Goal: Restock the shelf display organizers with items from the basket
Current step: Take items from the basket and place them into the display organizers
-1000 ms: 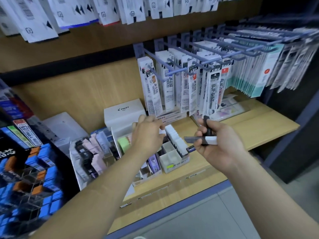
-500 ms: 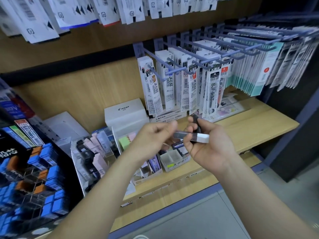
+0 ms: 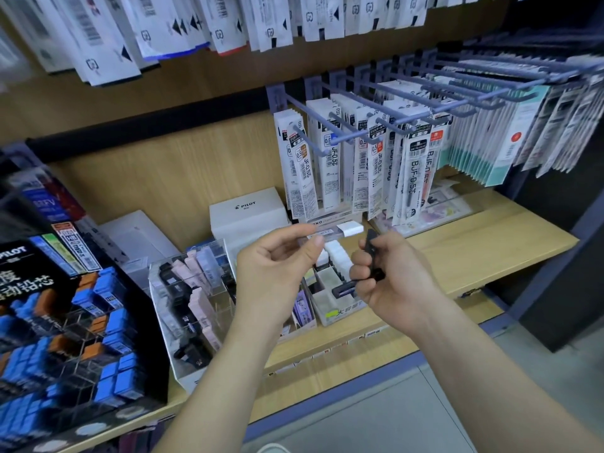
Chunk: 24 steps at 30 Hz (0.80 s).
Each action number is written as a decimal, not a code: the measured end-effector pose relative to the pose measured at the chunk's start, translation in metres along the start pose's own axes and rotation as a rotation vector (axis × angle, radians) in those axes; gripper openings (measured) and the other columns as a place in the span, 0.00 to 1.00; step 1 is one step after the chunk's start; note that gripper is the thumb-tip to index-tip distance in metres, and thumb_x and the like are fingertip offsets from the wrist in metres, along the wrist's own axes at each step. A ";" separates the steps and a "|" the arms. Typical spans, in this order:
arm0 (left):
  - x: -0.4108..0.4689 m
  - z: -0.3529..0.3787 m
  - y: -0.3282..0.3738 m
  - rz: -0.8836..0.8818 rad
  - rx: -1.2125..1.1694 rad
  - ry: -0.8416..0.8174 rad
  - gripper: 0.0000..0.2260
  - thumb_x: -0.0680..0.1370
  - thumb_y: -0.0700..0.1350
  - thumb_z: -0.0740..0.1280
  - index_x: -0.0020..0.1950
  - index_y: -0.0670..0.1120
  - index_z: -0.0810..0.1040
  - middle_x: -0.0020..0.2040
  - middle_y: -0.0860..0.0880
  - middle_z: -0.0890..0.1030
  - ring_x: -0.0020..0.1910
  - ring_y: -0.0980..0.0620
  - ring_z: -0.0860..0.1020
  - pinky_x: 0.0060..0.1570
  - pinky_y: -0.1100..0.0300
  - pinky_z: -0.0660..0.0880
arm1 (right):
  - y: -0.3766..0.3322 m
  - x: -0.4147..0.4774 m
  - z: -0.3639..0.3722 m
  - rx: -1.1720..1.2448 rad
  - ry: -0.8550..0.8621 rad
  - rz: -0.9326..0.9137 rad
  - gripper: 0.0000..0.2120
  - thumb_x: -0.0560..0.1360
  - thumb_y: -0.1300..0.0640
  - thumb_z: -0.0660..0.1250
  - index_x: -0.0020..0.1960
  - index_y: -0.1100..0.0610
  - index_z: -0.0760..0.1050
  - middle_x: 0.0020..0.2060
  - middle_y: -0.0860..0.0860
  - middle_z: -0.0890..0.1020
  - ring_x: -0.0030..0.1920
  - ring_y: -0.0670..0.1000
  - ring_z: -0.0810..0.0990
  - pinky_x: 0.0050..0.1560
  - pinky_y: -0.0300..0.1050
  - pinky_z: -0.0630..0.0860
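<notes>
While the fingers (image 3: pixel 291 232) of my left hand (image 3: pixel 277 273) pinch the clear case (image 3: pixel 333 231) just above the white organizer (image 3: pixel 340 308), my right hand (image 3: pixel 392 282) clenches black cases (image 3: pixel 372 253) beside it. I judge that a loose pinch could drop the case into the wrong slot. A wooden shelf (image 3: pixel 474 253) lies under the organizer, refill packs (image 3: pixel 330 158) hang behind it, and grey floor (image 3: pixel 376 420) shows below.

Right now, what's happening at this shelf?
A person is restocking a stationery shelf. The left hand pinches one end of a clear slim case with a white cap, above the white divided organizer. The right hand grips dark cases. Nothing is going in yet; both hands hover over the organizer.
</notes>
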<state>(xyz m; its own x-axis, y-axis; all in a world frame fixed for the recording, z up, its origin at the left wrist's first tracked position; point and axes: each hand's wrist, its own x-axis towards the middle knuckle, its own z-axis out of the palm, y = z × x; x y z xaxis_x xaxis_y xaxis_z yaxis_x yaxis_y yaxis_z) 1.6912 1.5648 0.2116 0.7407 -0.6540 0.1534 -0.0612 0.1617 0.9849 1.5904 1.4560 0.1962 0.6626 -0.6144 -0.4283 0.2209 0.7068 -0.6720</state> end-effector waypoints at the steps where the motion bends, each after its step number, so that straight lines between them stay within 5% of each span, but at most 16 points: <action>1: -0.002 0.001 0.000 0.024 0.035 0.008 0.05 0.69 0.41 0.74 0.44 0.48 0.84 0.38 0.49 0.84 0.39 0.55 0.81 0.42 0.64 0.78 | 0.000 -0.002 0.003 -0.045 -0.060 0.000 0.06 0.77 0.58 0.55 0.41 0.55 0.68 0.26 0.49 0.69 0.23 0.47 0.65 0.19 0.36 0.61; 7: -0.010 0.008 -0.008 0.015 0.196 0.011 0.02 0.75 0.45 0.70 0.44 0.49 0.83 0.39 0.48 0.85 0.42 0.46 0.83 0.48 0.48 0.80 | 0.001 -0.012 0.011 -0.155 -0.267 -0.054 0.08 0.78 0.56 0.64 0.40 0.53 0.72 0.27 0.48 0.65 0.25 0.45 0.64 0.21 0.34 0.60; 12: -0.006 0.004 -0.007 -0.045 0.326 -0.098 0.02 0.76 0.44 0.69 0.46 0.48 0.82 0.36 0.52 0.81 0.34 0.57 0.76 0.41 0.60 0.77 | -0.002 -0.011 0.004 -0.476 -0.169 -0.239 0.08 0.76 0.58 0.69 0.40 0.55 0.74 0.23 0.47 0.66 0.23 0.46 0.63 0.21 0.36 0.61; 17: 0.012 -0.004 0.004 -0.135 0.329 -0.336 0.08 0.76 0.44 0.69 0.54 0.49 0.82 0.39 0.43 0.80 0.31 0.55 0.75 0.35 0.63 0.77 | -0.005 -0.017 0.005 -0.903 -0.208 -0.362 0.06 0.74 0.57 0.73 0.46 0.60 0.80 0.21 0.46 0.72 0.23 0.47 0.66 0.23 0.39 0.63; 21: 0.030 -0.007 0.010 -0.102 0.351 -0.247 0.02 0.75 0.38 0.70 0.45 0.43 0.83 0.37 0.45 0.81 0.33 0.53 0.79 0.38 0.61 0.80 | -0.016 -0.018 0.005 -0.784 -0.029 -0.400 0.05 0.75 0.61 0.70 0.42 0.59 0.76 0.21 0.47 0.71 0.22 0.46 0.67 0.24 0.38 0.65; 24: 0.051 -0.012 0.000 -0.061 0.503 -0.163 0.04 0.76 0.38 0.70 0.45 0.46 0.81 0.35 0.48 0.82 0.34 0.51 0.82 0.44 0.54 0.81 | -0.029 -0.015 -0.002 -0.411 0.139 -0.370 0.06 0.76 0.62 0.66 0.41 0.57 0.73 0.25 0.49 0.70 0.26 0.48 0.67 0.22 0.37 0.62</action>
<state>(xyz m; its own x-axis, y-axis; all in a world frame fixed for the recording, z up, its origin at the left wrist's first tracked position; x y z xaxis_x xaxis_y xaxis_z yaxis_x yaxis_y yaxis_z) 1.7373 1.5402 0.2185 0.6420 -0.7640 0.0652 -0.3640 -0.2288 0.9029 1.5727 1.4434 0.2208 0.4874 -0.8551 -0.1769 0.1054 0.2587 -0.9602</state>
